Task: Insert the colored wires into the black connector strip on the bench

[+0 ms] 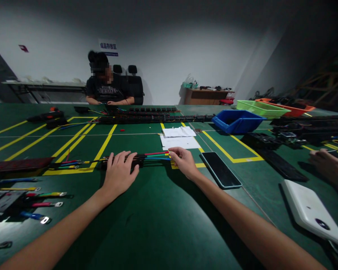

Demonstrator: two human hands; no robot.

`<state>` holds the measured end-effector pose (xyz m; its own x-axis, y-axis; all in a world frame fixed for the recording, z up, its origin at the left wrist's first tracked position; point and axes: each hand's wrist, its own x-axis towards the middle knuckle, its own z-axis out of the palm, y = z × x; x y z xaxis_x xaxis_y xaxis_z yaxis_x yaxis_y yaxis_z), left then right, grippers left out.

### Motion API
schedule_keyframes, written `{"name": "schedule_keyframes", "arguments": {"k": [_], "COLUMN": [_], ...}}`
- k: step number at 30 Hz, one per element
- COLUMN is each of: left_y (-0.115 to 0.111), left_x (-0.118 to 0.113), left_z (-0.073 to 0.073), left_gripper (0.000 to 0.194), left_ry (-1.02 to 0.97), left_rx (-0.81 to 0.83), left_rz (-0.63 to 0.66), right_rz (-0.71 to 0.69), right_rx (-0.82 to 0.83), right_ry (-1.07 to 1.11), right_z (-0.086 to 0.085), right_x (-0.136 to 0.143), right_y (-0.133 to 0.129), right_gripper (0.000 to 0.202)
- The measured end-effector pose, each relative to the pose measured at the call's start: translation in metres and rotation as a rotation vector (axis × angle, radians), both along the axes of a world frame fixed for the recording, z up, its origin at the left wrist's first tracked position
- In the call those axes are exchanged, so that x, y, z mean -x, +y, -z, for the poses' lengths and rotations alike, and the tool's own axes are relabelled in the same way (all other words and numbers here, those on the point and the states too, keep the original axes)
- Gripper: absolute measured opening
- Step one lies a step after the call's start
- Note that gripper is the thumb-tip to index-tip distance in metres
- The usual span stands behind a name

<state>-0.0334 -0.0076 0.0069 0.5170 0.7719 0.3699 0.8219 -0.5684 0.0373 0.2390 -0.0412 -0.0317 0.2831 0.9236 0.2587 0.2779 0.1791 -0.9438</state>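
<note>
Closest in, on the green table (157, 225), two bare forearms reach forward. To their left lie loose cables with metal lugs, yellow, red and blue (42, 204), beside a grey block at the table edge. To the right lie a white slab-like device with a dark round spot (310, 212) and, a little farther, a dark smartphone in a pale teal case (220, 169), screen up.

The left hand (119, 174) lies palm down, fingers spread and loosely curved, resting on top of a long black bar-shaped part with coloured wires running out of both ends (135, 160). This part lies flat on the table just ahead of both hands, its long axis running left to right, across the view. Red, green, yellow and blue wire ends point left toward the yellow floor-style marking lines, and red, green and blue wires point right. The right hand (183, 159) meets those right-hand wires, its fingers bent and drawn together around the wire ends; whether it truly pinches them cannot be told.

Another person's hand (328, 167) shows at the right edge.

Farther on lie white paper sheets (178, 137), a blue plastic bin (236, 120), long black strips, and green and orange trays. Across the table sits a person in a dark shirt (107, 90).
</note>
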Motion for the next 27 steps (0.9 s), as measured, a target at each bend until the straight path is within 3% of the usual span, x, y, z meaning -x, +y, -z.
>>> {"name": "schedule_keyframes", "arguments": {"k": [4,9,15,27], "left_y": [0.0008,0.0005,0.0010,0.0013], "left_x": [0.0010,0.0013,0.0012,0.0013], "left_z": [0.0009,0.0013,0.0020,0.0007], "left_gripper": [0.052,0.052,0.051,0.053], "left_ry": [-0.008,-0.025,-0.029,-0.013], "left_rx": [-0.004,-0.006,-0.009,-0.009], "left_rz": [0.006,0.008,0.012,0.019], "right_rz": [0.011,-0.032,-0.023,0.040], "right_rx": [-0.020,0.067,0.120,0.062], "right_ry": [-0.046,0.108,0.212,-0.003], "right_z": [-0.0008,-0.0038,-0.0079,-0.0077], "right_x": [-0.0009,0.0002,0.0031,0.0038], "right_y": [-0.0001,0.0010,0.0000,-0.0017], "right_gripper": [0.031,0.022,0.025,0.029]}}
